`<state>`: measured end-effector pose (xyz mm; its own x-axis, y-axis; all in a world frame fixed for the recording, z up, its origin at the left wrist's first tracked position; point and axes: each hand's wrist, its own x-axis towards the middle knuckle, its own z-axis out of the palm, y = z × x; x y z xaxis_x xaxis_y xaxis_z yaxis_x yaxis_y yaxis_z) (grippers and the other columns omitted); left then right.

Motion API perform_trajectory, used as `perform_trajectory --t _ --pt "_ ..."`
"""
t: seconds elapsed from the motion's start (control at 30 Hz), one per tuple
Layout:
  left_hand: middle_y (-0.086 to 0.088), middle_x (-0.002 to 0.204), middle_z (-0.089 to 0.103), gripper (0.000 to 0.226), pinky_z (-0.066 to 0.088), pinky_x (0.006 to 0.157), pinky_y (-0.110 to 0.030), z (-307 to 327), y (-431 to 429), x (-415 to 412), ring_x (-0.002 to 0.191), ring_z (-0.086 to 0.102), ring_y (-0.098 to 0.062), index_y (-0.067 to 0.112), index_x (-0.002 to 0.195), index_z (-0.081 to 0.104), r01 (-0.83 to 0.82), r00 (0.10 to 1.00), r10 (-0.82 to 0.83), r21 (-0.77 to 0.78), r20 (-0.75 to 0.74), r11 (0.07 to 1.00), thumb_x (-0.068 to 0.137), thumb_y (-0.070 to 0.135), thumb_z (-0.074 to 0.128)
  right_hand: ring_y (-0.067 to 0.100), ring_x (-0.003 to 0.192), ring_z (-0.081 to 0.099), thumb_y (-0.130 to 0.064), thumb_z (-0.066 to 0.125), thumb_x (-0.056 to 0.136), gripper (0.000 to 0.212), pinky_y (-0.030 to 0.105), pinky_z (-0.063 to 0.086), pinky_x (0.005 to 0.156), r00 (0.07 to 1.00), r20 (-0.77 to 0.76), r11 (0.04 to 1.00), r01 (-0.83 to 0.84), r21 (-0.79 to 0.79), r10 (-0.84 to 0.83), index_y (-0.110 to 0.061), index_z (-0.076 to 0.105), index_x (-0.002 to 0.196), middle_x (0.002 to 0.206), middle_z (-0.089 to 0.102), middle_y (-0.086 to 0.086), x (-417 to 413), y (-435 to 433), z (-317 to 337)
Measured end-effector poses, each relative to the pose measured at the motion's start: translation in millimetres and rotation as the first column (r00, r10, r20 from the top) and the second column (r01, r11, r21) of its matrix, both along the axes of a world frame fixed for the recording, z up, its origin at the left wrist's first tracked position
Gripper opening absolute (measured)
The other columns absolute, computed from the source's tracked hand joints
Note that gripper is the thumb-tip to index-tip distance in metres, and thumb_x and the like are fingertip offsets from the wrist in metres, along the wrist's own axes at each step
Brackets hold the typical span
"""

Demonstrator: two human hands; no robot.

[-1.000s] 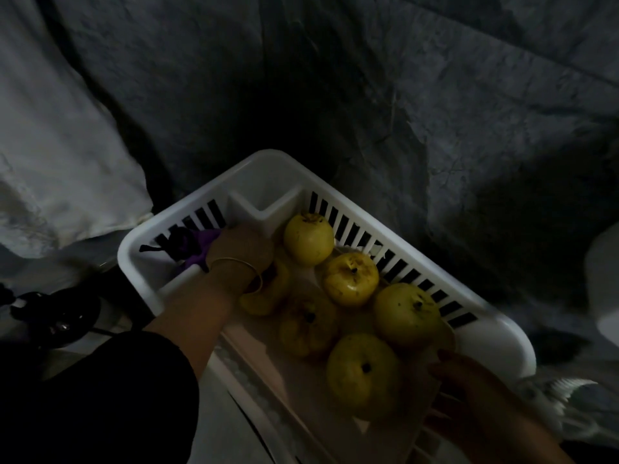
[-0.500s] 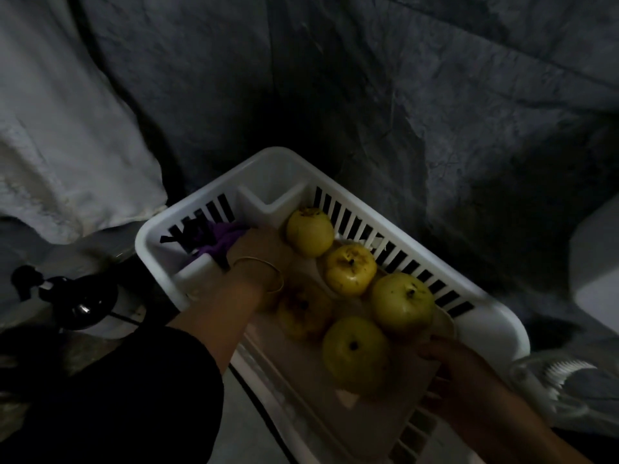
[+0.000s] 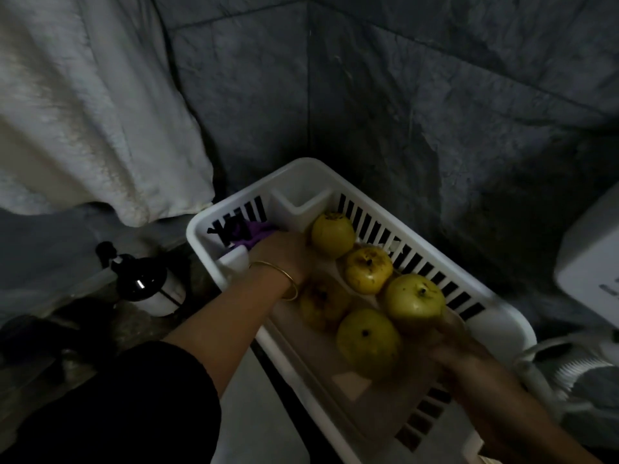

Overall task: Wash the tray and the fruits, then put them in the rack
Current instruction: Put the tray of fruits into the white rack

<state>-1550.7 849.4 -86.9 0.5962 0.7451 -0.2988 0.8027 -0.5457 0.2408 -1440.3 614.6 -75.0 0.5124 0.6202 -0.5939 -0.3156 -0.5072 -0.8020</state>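
Reaching in from 5 o'clock, the right hand (image 3: 469,360) meets the near right end of the tray (image 3: 385,406); it is blurred, so whether its fingers clamp the rim cannot be told. The pale tray lies inside the white slotted rack (image 3: 502,329) and carries five yellow fruits: the nearest fruit (image 3: 367,341) at the middle, one (image 3: 414,298) at 2 o'clock from it, a shadowed one (image 3: 321,303) at 10 o'clock, then two farther (image 3: 368,269) (image 3: 332,233). From 8 o'clock a black sleeve (image 3: 134,406) leads to the left hand (image 3: 284,256), wearing a bangle (image 3: 289,279), at the tray's far left end, its fingers hidden, grip unclear. Just beyond lies a purple thing (image 3: 251,231). A dark bottle (image 3: 144,283) stands at 9 o'clock, with a white cloth (image 3: 83,112) at 10 o'clock.
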Motion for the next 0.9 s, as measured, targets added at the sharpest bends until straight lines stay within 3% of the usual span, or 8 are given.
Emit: perform_trajectory --t 0.07,0.17,0.23,0.3,0.43,0.53,0.67,0.9 --pt "-0.012 0.114 0.064 0.031 0.048 0.089 -0.038 7 -5 -8 0.105 0.059 -0.028 0.009 0.107 0.065 -0.006 0.999 0.007 -0.021 0.051 1.0 0.098 0.028 0.043 0.006 0.108 0.05 0.002 0.063 0.084 0.061 0.02 0.042 0.093 0.95 0.278 0.984 -0.166 0.062 0.143 -0.041 0.04 0.121 0.127 0.046 -0.014 -11 2 11" --pt "-0.011 0.115 0.064 0.035 0.049 0.09 -0.038 18 -13 -25 0.106 0.059 -0.028 0.011 0.113 0.066 -0.016 0.993 0.017 -0.007 0.119 1.0 0.094 0.031 0.044 -0.001 0.12 0.036 -0.02 0.07 0.084 0.072 0.002 0.027 0.094 0.613 0.697 0.899 -0.425 -0.105 0.371 -0.039 0.026 0.138 0.135 0.034 -0.02 -22 8 14" --pt "-0.008 0.107 0.066 0.048 0.052 0.083 -0.036 21 -16 -41 0.099 0.062 -0.026 0.014 0.108 0.067 -0.021 0.982 0.016 0.026 0.189 0.999 0.082 0.04 0.036 0.009 0.14 0.021 -0.03 0.068 0.084 0.083 0.018 0.022 0.111 0.408 0.777 0.839 -0.473 -0.27 0.48 -0.03 0.016 0.149 0.154 0.019 -0.009 -29 17 7" --pt "-0.007 0.1 0.067 0.052 0.052 0.077 -0.035 21 -20 -50 0.091 0.063 -0.024 0.014 0.101 0.067 -0.01 0.978 0.001 0.043 0.211 0.999 0.073 0.042 0.032 0.017 0.146 0.007 -0.036 0.064 0.086 0.086 0.032 0.016 0.118 0.289 0.793 0.804 -0.461 -0.377 0.537 -0.027 0.009 0.151 0.159 0.006 -0.002 -30 22 -7" --pt "-0.005 0.088 0.063 0.034 0.049 0.069 -0.031 21 -33 -74 0.084 0.06 -0.022 0.014 0.082 0.062 -0.013 0.985 0.004 0.055 0.173 0.998 0.083 0.036 0.036 0.024 0.139 0.031 -0.046 0.067 0.079 0.086 0.043 0.035 0.106 0.011 0.692 0.635 -0.407 -0.657 0.722 -0.022 0.024 0.15 0.155 0.026 0.003 -39 26 -24" --pt "-0.007 0.082 0.058 0.024 0.043 0.062 -0.029 20 -45 -88 0.079 0.058 -0.023 0.013 0.07 0.049 -0.022 0.986 0.017 0.03 0.163 0.999 0.092 0.02 0.044 0.031 0.12 0.051 -0.043 0.073 0.073 0.083 0.04 0.047 0.087 -0.051 0.684 0.627 -0.354 -0.694 0.728 -0.015 0.039 0.143 0.141 0.046 0.01 -43 29 -22" --pt "-0.012 0.097 0.06 0.02 0.049 0.072 -0.036 20 -62 -103 0.089 0.059 -0.028 0.008 0.084 0.058 0.027 0.985 -0.031 0.021 0.17 0.999 0.092 0.021 0.046 0.025 0.126 0.037 -0.058 0.051 0.086 0.079 0.033 0.043 0.092 -0.069 0.678 0.624 -0.334 -0.707 0.732 -0.022 0.019 0.148 0.146 0.031 0.003 -48 31 -18" --pt "-0.009 0.117 0.058 0.028 0.046 0.09 -0.034 20 -73 -122 0.11 0.054 -0.024 0.01 0.114 0.062 -0.005 0.958 -0.002 0.022 0.287 1.0 0.092 0.023 0.05 0.026 0.125 0.039 -0.074 0.032 0.085 0.072 0.037 0.042 0.093 -0.017 0.621 0.603 -0.22 -0.767 0.784 -0.026 0.031 0.139 0.141 0.036 0.004 -66 50 6"
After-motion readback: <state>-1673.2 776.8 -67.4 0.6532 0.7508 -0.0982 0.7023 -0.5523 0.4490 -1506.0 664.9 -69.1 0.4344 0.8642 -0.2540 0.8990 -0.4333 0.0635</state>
